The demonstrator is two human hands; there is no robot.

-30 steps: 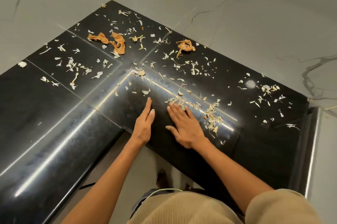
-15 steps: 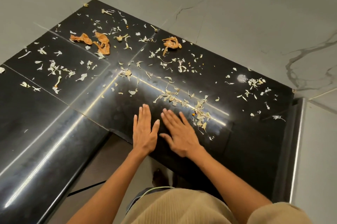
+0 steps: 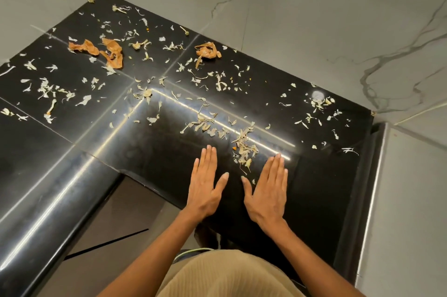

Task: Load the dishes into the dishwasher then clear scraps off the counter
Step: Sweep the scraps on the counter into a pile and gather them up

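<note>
Both hands are laid flat on the black counter (image 3: 72, 200), just in from its front edge at the inner corner of the L. The left hand (image 3: 205, 187) is held with fingers straight and together, thumb spread to the right; the right hand (image 3: 267, 191) is held the same way, thumb spread to the left. Nothing is gripped by either.

The scraps are spread over most of the counter. The nearest heap, a pile of pale peelings (image 3: 244, 149), is found just beyond the gap between the two hands, slightly closer to the fingertips of the right hand. Its long axis is set from far left to near right, following the bright reflected line on the stone. Loose bits are trailed down from it into the gap, one beside the right thumb. Orange peels (image 3: 106, 51) are seen well apart towards the far left, another orange peel (image 3: 208, 51) near the back wall, and a small scatter (image 3: 319, 103) towards the far right corner.

No dishes or dishwasher are in view, so the clearing stage is judged to be in hand. A gathering sweep is judged likely, for which the heap would be bracketed by both palms and drawn towards the front edge.
</note>
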